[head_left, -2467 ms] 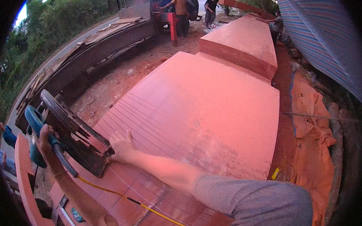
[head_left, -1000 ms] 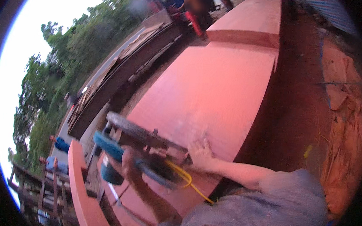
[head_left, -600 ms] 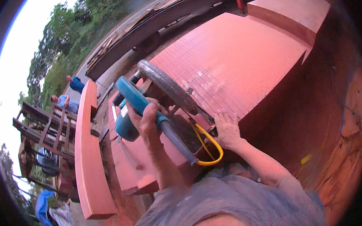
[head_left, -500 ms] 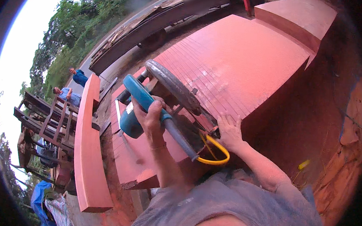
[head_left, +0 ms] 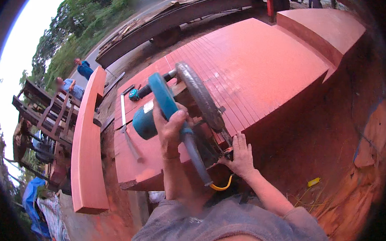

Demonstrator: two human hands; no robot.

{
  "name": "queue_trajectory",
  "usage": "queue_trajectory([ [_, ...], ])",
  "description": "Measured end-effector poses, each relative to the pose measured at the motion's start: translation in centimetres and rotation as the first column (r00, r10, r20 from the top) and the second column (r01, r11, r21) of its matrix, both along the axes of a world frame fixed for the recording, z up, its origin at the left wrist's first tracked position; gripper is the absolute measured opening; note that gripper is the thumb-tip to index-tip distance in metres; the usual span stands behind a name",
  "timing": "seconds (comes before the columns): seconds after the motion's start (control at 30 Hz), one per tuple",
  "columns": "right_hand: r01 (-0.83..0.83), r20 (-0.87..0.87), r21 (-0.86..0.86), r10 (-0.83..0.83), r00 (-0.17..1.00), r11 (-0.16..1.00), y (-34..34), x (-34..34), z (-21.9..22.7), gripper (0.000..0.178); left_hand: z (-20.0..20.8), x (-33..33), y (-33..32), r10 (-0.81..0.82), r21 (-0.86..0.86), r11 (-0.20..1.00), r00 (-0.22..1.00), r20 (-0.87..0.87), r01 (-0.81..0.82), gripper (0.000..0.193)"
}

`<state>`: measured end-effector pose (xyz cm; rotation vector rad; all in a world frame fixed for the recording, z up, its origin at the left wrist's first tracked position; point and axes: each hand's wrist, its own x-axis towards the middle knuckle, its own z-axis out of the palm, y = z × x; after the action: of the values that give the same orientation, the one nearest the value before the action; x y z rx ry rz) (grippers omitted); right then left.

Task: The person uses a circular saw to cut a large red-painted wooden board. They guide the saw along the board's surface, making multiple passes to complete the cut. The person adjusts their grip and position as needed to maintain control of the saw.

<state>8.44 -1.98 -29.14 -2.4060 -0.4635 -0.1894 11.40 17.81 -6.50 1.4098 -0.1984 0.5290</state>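
Note:
A teal circular saw point(head_left: 161, 92) with a worn grey blade guard stands on a broad reddish timber block point(head_left: 266, 59). My left hand point(head_left: 171, 128) is closed around its handle. At the near edge of the block, my right hand point(head_left: 242, 157) lies with fingers stretched out flat, its thumb against the saw's base. Several parallel saw cuts point(head_left: 205, 49) run across the timber beside the guard. The blade's lower part is hidden. A yellow cord point(head_left: 223, 184) leaves the rear of the saw handle. Left of the saw, a teal tape measure point(head_left: 134, 94) rests by a metal square point(head_left: 123, 110).
A long squared beam point(head_left: 87, 158) stands left of the block, with two people point(head_left: 85, 70) beyond it. A wooden frame point(head_left: 45, 108) is at far left. A long flatbed point(head_left: 163, 20) lies behind. A yellow object point(head_left: 313, 182) sits on the reddish ground.
The saw has shifted right in view, uncovering the tape measure. My right hand has drawn closer to the saw's base, its fingers closer together. Less of the yellow cord shows.

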Motion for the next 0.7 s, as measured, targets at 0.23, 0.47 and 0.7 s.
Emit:
queue_trajectory([
  [0.23,0.082,0.061,0.263,-0.101,0.993,0.961,2.6,-1.9,-0.6,0.104,-0.2,1.2,0.8,-0.062,0.152,0.986,0.994,-0.086,0.074,0.081],
  [0.47,0.14,-0.166,0.262,-0.098,0.981,0.955,2.6,-2.5,0.7,0.109,0.2,4.1,0.4,-0.138,0.131,0.983,0.985,0.099,0.125,0.094],
  [0.7,0.179,-0.204,0.326,-0.116,0.972,0.928,3.2,-3.7,1.9,0.111,0.4,5.9,0.8,-0.265,0.069,0.962,0.964,-0.001,0.264,0.097],
])
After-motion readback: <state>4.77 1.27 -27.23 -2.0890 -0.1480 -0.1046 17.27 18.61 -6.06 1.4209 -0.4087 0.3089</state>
